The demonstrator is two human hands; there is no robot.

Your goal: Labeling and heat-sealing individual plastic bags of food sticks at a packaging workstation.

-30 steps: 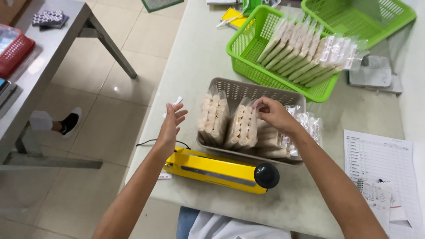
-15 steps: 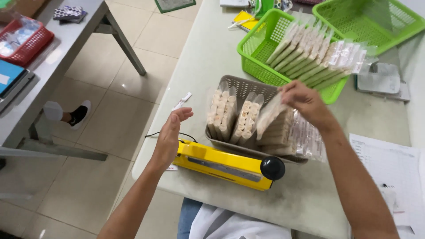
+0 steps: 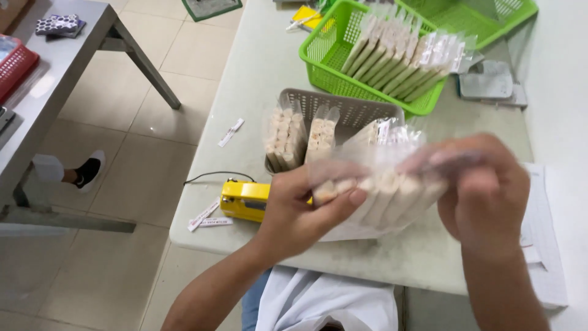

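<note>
Between both hands [image 3: 300, 211] [image 3: 484, 196]: crinkly clear packet [image 3: 380, 184], pale stubby sticks.

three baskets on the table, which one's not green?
The grey basket, nearest the hands and just behind the yellow sealer. It holds upright clear packets; the two green baskets sit farther back.

Green baskets [image 3: 324, 58]; grey basket [image 3: 343, 107]; yellow sealer [image 3: 245, 199]; clear packet [image 3: 373, 178], beige sticks; red tray [image 3: 15, 64].

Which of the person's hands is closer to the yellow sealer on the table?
Left. The left hand overlaps the yellow sealer, while the right hand is off to the side, past the clear packet.
</note>
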